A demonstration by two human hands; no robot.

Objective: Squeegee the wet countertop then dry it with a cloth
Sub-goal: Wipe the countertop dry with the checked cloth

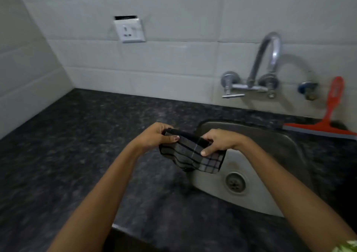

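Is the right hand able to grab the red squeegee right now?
Probably not yet: the right hand is busy holding the cloth with the left hand. Nothing blocks the squeegee behind the sink.

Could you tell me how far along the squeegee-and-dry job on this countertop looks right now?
Squeegeeing looks finished: the red plastic squeegee leans against the tiled wall behind the steel sink, out of hand. In hand now: the left hand and right hand both grip a folded grey checked cloth held above the sink's edge. Still left: wiping the dark speckled granite countertop dry; the cloth is not touching it yet.
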